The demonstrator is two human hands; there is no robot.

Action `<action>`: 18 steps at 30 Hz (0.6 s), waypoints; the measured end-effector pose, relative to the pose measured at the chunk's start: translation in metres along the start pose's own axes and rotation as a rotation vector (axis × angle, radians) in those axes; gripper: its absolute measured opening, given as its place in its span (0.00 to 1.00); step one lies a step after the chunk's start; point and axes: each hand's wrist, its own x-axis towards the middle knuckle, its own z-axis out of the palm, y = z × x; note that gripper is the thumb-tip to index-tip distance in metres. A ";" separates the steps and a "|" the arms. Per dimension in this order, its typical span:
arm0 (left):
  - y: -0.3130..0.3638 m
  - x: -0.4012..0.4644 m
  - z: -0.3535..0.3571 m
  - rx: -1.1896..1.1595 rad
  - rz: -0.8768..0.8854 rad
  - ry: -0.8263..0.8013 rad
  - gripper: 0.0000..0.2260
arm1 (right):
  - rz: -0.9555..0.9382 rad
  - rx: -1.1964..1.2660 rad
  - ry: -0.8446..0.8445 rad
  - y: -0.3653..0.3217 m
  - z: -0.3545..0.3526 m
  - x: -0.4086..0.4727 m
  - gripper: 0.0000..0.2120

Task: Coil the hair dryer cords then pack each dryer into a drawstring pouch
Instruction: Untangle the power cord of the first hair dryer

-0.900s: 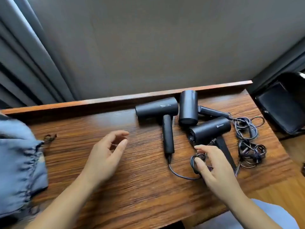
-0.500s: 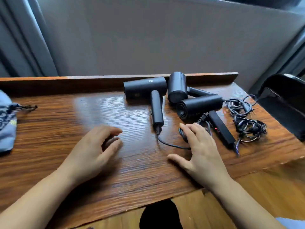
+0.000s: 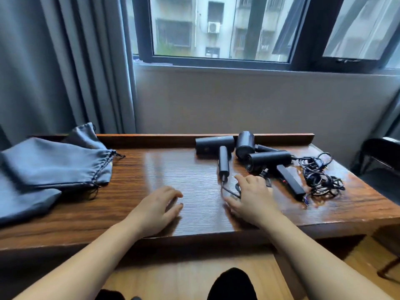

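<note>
A: Which step would you say this is?

B: The cord coiling, barely begun, I'd judge. Three black hair dryers lie in a cluster; take the left dryer (image 3: pixel 216 144) as the landmark. Its cord (image 3: pixel 229 190) runs from the handle end toward the person and disappears under the right hand (image 3: pixel 254 198)

A: Is that hand gripping the cord?

B: It lies over it with the fingers spread fairly flat; whether any finger pinches the cord I cannot tell. The left hand (image 3: pixel 159 205) rests on the wooden table (image 3: pixel 129 204) nearer the person and left of that dryer, fingers loosely curled, holding nothing

A: The rest?

B: Right of the landmark, past the other two dryers, sits a tangled heap of cords (image 3: pixel 320 176). Far to its left the grey drawstring pouches (image 3: pixel 54 167) lie stacked, unfilled

A: Next move?

B: Probably gathering that one cord into loops, with the left hand steadying the dryer, before touching a pouch
</note>
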 end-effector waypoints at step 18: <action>-0.055 0.032 -0.030 -0.076 -0.081 0.050 0.20 | 0.101 -0.035 -0.129 -0.079 0.004 0.095 0.20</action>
